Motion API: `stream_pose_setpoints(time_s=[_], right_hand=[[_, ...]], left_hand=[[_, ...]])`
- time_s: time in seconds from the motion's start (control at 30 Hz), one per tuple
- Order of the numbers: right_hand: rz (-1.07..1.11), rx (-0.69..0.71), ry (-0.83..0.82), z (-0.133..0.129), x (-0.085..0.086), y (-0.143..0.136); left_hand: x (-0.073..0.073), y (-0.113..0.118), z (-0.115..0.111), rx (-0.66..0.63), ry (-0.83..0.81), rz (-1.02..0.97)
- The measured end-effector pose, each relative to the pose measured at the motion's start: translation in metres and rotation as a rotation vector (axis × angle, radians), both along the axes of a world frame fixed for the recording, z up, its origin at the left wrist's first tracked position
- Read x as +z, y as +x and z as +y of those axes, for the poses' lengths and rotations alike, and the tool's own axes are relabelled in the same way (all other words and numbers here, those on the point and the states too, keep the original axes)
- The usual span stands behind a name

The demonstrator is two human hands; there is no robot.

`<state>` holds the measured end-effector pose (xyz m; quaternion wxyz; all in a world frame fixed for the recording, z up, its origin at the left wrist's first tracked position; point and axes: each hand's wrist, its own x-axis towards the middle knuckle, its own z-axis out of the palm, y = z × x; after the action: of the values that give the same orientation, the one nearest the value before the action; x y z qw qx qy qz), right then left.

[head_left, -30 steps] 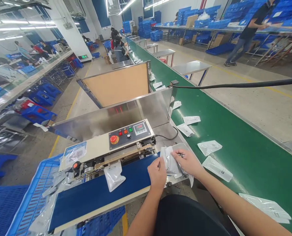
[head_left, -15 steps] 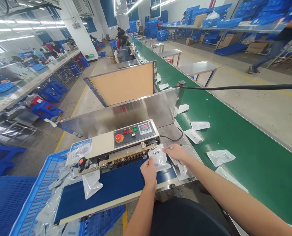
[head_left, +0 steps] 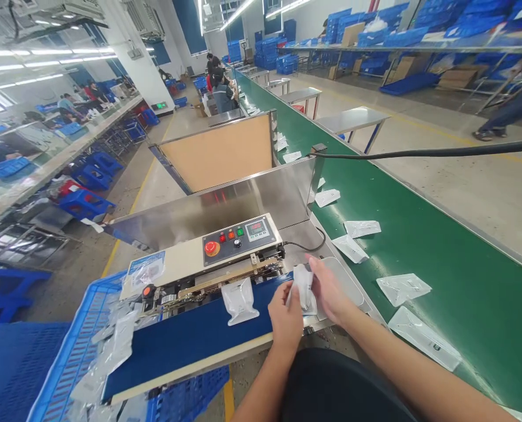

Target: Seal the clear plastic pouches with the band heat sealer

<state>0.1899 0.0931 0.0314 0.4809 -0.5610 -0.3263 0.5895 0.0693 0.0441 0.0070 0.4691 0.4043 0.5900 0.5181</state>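
My left hand [head_left: 285,313] is closed on a small white plastic pouch [head_left: 304,286], its thumb across the front. My right hand [head_left: 330,291] grips the same pouch at its right side; some of its fingertips are hidden behind it. The pouch is upright over the right end of the blue belt [head_left: 182,337] of a band sealer [head_left: 179,258]. Further left, another pouch [head_left: 240,302] hangs with its top edge in the sealer and its body on the belt. At the belt's left end, one more pouch [head_left: 124,340] tilts over the edge.
A blue crate [head_left: 58,357] holding several pouches stands under the belt's left end. To the right runs a green conveyor [head_left: 419,246] with several pouches scattered on it. A metal panel [head_left: 226,202] rises behind the sealer, and a black cable [head_left: 419,152] crosses above the conveyor.
The pouch formerly in my hands has moved left along the sealer, out of my grasp. Both hands now hold another pouch further right. The leftmost pouch has reached the belt's end.
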Motion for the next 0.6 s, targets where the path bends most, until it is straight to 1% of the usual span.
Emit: stream_pose_setpoints(time_s=[0.03, 0.1, 0.17, 0.2, 0.27, 0.33, 0.4, 0.47, 0.53, 0.6], right_hand=[[0.021, -0.004, 0.014, -0.002, -0.003, 0.005], [-0.030, 0.061, 0.023, -0.006, -0.011, 0.016], [-0.150, 0.134, 0.051, -0.012, -0.019, 0.026], [-0.202, 0.149, 0.069, -0.015, -0.022, 0.030], [-0.271, 0.133, 0.097, -0.020, -0.030, 0.036], [-0.296, 0.095, 0.096, -0.021, -0.039, 0.042], [-0.284, 0.044, 0.034, -0.018, -0.047, 0.049], [-0.232, -0.014, -0.068, -0.011, -0.053, 0.055], [-0.169, -0.050, -0.166, 0.000, -0.055, 0.058], [-0.127, -0.058, -0.223, 0.013, -0.054, 0.054]], left_hand=[[-0.001, 0.000, 0.004, 0.038, -0.007, -0.015], [-0.003, -0.003, 0.009, 0.060, -0.024, -0.039], [-0.004, -0.004, 0.010, 0.020, -0.023, -0.007], [-0.004, -0.003, 0.010, -0.014, -0.017, 0.032], [-0.004, -0.001, 0.010, -0.073, -0.003, 0.117], [-0.006, 0.003, 0.013, -0.078, -0.011, 0.128], [-0.013, 0.007, 0.020, 0.008, -0.094, 0.003], [-0.022, 0.013, 0.028, 0.138, -0.232, -0.213], [-0.032, 0.017, 0.036, 0.259, -0.339, -0.406], [-0.041, 0.018, 0.042, 0.348, -0.381, -0.507]])
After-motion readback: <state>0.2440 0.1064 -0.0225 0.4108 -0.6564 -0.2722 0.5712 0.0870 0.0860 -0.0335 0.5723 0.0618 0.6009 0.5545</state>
